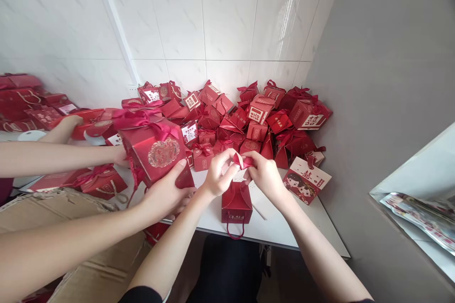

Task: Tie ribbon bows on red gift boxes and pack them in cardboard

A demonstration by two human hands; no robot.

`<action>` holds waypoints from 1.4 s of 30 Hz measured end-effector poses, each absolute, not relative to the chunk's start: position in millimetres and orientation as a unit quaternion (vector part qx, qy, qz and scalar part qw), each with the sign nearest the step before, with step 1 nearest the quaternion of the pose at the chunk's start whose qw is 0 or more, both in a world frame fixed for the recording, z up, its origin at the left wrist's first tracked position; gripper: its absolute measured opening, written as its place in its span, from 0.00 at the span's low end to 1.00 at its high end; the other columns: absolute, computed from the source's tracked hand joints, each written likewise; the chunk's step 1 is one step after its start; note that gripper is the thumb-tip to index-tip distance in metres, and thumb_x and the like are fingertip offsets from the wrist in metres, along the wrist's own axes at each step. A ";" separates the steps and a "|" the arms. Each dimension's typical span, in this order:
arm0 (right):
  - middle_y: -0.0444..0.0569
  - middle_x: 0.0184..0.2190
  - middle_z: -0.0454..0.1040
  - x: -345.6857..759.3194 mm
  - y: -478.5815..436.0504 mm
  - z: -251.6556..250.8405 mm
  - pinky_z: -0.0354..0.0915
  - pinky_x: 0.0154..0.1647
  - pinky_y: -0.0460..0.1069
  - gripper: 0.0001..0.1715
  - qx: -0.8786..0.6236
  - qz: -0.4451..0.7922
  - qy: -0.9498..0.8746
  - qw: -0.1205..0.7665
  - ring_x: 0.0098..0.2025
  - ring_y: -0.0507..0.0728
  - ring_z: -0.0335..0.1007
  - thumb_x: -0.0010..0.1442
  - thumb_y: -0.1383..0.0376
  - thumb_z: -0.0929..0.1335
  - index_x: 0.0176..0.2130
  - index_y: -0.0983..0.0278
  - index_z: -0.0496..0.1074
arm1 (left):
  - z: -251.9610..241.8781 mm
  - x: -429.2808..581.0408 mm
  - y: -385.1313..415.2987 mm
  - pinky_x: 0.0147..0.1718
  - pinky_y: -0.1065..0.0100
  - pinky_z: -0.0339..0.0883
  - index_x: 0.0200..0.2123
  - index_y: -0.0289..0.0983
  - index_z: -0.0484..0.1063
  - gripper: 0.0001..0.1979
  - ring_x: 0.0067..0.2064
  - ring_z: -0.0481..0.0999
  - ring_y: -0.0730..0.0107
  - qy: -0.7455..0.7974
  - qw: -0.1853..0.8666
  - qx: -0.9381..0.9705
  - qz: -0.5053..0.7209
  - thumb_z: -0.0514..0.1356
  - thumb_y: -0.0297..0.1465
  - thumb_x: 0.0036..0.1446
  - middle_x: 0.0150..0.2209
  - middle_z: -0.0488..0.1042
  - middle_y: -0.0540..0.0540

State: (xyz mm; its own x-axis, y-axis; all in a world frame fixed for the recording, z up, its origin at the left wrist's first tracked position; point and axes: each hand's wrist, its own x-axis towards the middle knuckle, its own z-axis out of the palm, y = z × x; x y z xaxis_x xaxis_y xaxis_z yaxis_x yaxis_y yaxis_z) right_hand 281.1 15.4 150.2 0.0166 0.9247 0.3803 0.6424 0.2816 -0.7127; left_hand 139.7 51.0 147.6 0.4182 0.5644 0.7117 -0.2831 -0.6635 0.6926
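A small dark red gift box (236, 203) with a cord handle stands upright at the table's front edge before me. Just above its top, a red ribbon (242, 162) is pinched between my two hands. My left hand (222, 173) grips one side of the ribbon, thumb and fingers pressed together. On the other side my right hand (262, 173) holds it in a like pinch. A loop of ribbon shows between the fingertips, partly hidden by them. Close to my left forearm, another person's hand (168, 189) holds up a larger red gift box (159, 151) with a ribbon bow.
Many red gift boxes (227, 120) are heaped along the tiled wall. A white card-faced box (307, 180) leans at the right of the white table (284, 227). A cardboard carton (85, 265) stands lower left. A grey panel (369, 80) bounds the right side.
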 end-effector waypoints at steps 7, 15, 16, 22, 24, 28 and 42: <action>0.47 0.28 0.77 298.0 0.3 144.9 0.70 0.34 0.50 0.14 -0.448 0.372 -0.635 0.507 0.29 0.55 0.74 0.50 0.66 0.68 0.39 0.66 0.73 | 136.6 145.5 39.0 0.31 0.68 0.60 0.28 0.36 0.62 0.08 0.30 0.65 0.71 0.135 0.394 0.707 0.571 0.53 0.34 0.57 0.28 0.64 0.48; 0.53 0.40 0.76 309.2 -11.7 148.0 0.65 0.49 0.56 0.22 -0.422 0.443 -0.528 0.589 0.44 0.61 0.72 0.52 0.53 0.68 0.40 0.65 0.76 | 134.3 149.1 28.1 0.32 0.68 0.60 0.29 0.37 0.64 0.07 0.30 0.66 0.70 0.143 0.389 0.695 0.587 0.52 0.32 0.58 0.28 0.65 0.48; 0.53 0.38 0.77 308.8 -11.5 148.2 0.66 0.48 0.56 0.21 -0.447 0.418 -0.515 0.600 0.43 0.61 0.72 0.51 0.53 0.69 0.38 0.66 0.76 | 134.7 149.3 27.0 0.32 0.68 0.60 0.29 0.37 0.64 0.07 0.31 0.66 0.70 0.143 0.387 0.694 0.590 0.52 0.32 0.58 0.28 0.66 0.48; 0.51 0.34 0.78 310.1 -13.2 148.4 0.70 0.42 0.54 0.25 -0.573 0.243 -0.477 0.621 0.40 0.60 0.74 0.51 0.56 0.69 0.45 0.66 0.73 | 130.1 154.3 25.9 0.43 0.64 0.61 0.32 0.37 0.68 0.05 0.40 0.69 0.66 0.182 0.414 0.599 0.661 0.54 0.30 0.55 0.35 0.70 0.45; 0.50 0.34 0.78 313.6 -14.8 147.6 0.70 0.41 0.53 0.26 -0.596 0.190 -0.473 0.621 0.38 0.60 0.74 0.52 0.56 0.68 0.48 0.66 0.71 | 125.7 155.3 27.1 0.44 0.64 0.61 0.32 0.36 0.69 0.05 0.41 0.69 0.67 0.204 0.457 0.519 0.692 0.55 0.29 0.53 0.36 0.69 0.46; 0.51 0.36 0.77 325.0 -19.7 141.8 0.71 0.36 0.53 0.26 -0.628 0.138 -0.469 0.605 0.35 0.59 0.74 0.54 0.55 0.66 0.50 0.65 0.70 | 112.3 148.8 27.7 0.39 0.66 0.64 0.25 0.36 0.64 0.04 0.35 0.69 0.72 0.260 0.552 0.348 0.712 0.57 0.30 0.49 0.30 0.66 0.50; 0.51 0.29 0.78 376.4 -42.1 82.7 0.69 0.37 0.55 0.23 -0.764 0.127 -0.427 0.467 0.30 0.61 0.75 0.51 0.54 0.65 0.42 0.65 0.74 | 23.4 85.3 10.4 0.27 0.71 0.64 0.25 0.35 0.63 0.09 0.26 0.69 0.76 0.447 0.588 0.144 0.658 0.62 0.28 0.41 0.25 0.67 0.52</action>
State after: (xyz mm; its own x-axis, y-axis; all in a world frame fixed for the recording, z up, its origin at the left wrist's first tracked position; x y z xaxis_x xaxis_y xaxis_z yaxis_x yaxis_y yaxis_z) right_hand 376.4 -42.1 82.7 0.6037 0.7707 0.2039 0.5335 -0.2005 -0.8217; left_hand 85.3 10.4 23.4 -0.2676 0.9030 -0.3360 -0.6449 0.0913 0.7588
